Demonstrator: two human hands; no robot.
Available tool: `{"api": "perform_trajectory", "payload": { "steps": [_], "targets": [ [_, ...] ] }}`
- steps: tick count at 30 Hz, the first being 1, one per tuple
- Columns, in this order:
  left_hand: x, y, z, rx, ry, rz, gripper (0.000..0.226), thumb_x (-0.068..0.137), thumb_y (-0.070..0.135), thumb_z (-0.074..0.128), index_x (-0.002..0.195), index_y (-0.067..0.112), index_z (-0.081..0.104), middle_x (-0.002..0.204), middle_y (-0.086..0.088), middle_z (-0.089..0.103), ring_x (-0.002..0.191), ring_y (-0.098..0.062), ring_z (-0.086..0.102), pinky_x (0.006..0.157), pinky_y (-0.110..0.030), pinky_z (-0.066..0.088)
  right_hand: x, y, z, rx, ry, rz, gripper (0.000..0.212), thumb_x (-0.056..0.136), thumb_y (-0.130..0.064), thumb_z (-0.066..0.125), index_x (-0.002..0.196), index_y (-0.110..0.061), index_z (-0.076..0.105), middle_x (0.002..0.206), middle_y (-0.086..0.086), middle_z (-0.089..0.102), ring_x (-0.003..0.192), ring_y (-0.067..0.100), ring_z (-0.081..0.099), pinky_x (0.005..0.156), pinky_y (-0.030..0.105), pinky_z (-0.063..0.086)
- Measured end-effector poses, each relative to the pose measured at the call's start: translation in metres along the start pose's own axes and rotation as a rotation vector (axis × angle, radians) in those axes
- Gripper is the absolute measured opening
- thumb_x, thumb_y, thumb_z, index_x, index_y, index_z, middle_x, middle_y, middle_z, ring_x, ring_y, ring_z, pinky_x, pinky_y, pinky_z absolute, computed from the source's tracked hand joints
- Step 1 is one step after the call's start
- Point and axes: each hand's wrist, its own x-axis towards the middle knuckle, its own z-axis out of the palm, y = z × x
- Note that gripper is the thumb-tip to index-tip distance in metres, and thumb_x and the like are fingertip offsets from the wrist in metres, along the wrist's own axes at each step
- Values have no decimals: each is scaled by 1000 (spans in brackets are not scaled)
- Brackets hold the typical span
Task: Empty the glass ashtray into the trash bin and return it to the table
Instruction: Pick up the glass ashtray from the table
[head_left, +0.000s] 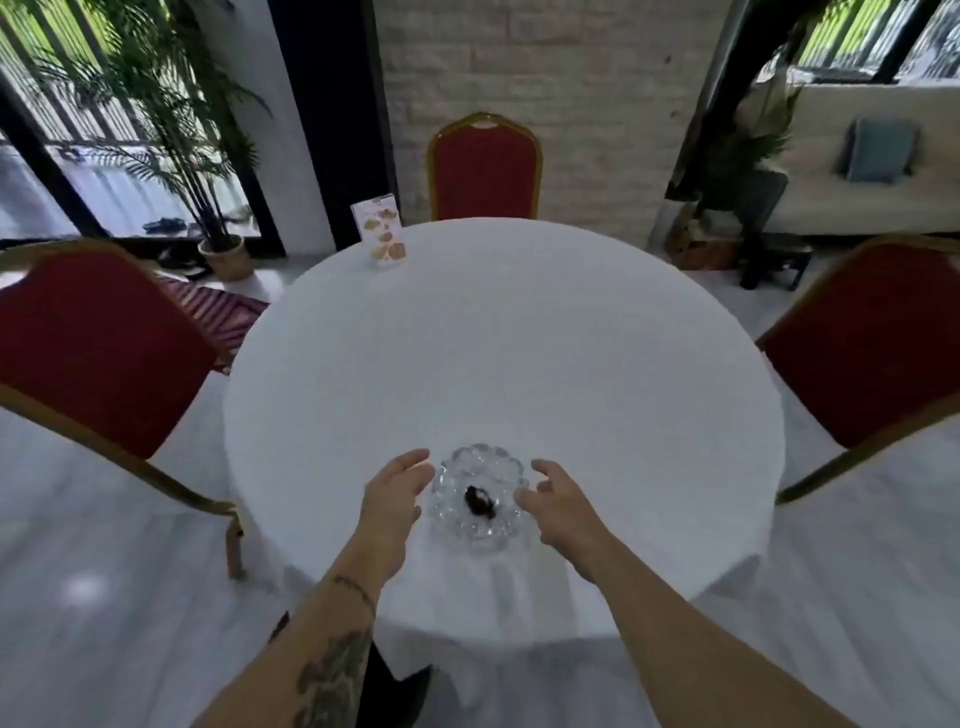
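The glass ashtray (480, 496) sits on the white-clothed counter (519, 353) near its close edge, a dark bit of debris (479, 506) lying in its bowl, so by my reading nothing of the task is done yet. It lies between the fingers of both hands: the left hand (397, 499) and the right hand (558, 504) flank it with fingers spread apart, close to the rim but not clamped on it. Lifting, tipping out and returning it all remain, and no trash bin is in view.
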Motion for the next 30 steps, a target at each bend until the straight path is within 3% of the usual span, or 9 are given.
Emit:
{"api": "perform_trajectory", "payload": {
  "steps": [3, 6, 8, 10, 13, 18, 23, 27, 30],
  "targets": [
    [7, -13, 12, -32, 57, -30, 20, 92, 17, 64, 102, 33, 69, 116, -1, 69, 111, -19, 61, 93, -38, 48, 21, 3, 0, -10, -26, 23, 62, 99, -24, 61, 155, -27, 36, 148, 10, 49, 127, 27, 55, 110, 51, 47],
    [9, -24, 19, -68, 84, -76, 23, 92, 17, 65, 106, 34, 68, 124, -6, 68, 116, -24, 63, 95, -43, 51, 40, 4, 4, 5, -52, 68, 59, 99, -20, 58, 153, -30, 38, 112, -5, 56, 89, 16, 61, 89, 42, 58],
    [12, -28, 20, -98, 94, -83, 26, 92, 13, 66, 109, 32, 68, 123, -5, 69, 106, -20, 66, 90, -42, 55, 49, 5, 7, 11, -58, 80, 60, 98, -17, 57, 153, -31, 39, 115, 0, 58, 87, 16, 62, 86, 44, 61],
    [16, -31, 19, -137, 100, -89, 33, 92, 8, 66, 120, 25, 67, 124, -4, 70, 95, -16, 68, 76, -35, 60, 58, 6, 9, -7, -57, 80, 62, 95, -11, 55, 152, -29, 40, 129, 7, 57, 92, 20, 66, 85, 48, 64],
    [18, -32, 18, -179, 100, -96, 42, 91, 3, 64, 130, 19, 64, 122, -5, 70, 89, -15, 69, 56, -27, 59, 67, 9, 12, -30, -45, 66, 58, 89, -5, 52, 144, -24, 50, 127, 10, 61, 103, 30, 68, 86, 56, 63],
    [17, -42, 21, -74, 156, -21, 52, 88, -9, 60, 130, 23, 67, 100, 11, 73, 89, -12, 71, 59, -25, 59, 71, 13, 15, -145, -30, -4, 60, 85, 2, 45, 140, -22, 52, 126, 10, 61, 103, 30, 67, 88, 54, 62],
    [7, -44, 13, -18, 222, 58, 62, 85, -10, 61, 104, 48, 71, 90, 20, 76, 82, -1, 72, 64, -18, 60, 58, 14, 26, -73, -62, -26, 55, 85, 7, 48, 131, -23, 52, 119, 9, 63, 98, 29, 69, 73, 49, 67],
    [-12, -41, -13, -2, 219, 90, 58, 85, -10, 60, 126, 29, 69, 109, 7, 76, 103, -12, 72, 83, -30, 61, 36, 7, 43, -35, -118, -26, 52, 87, 7, 47, 127, -25, 51, 116, 7, 63, 93, 26, 69, 55, 32, 63],
    [-22, -38, -39, -14, 236, 128, 58, 85, -8, 59, 133, 24, 65, 117, 4, 74, 105, -12, 71, 76, -24, 60, 19, -4, 59, -44, -157, -65, 50, 88, 5, 49, 125, -28, 49, 108, 6, 62, 85, 21, 67, 51, 24, 58]
  ]
}}
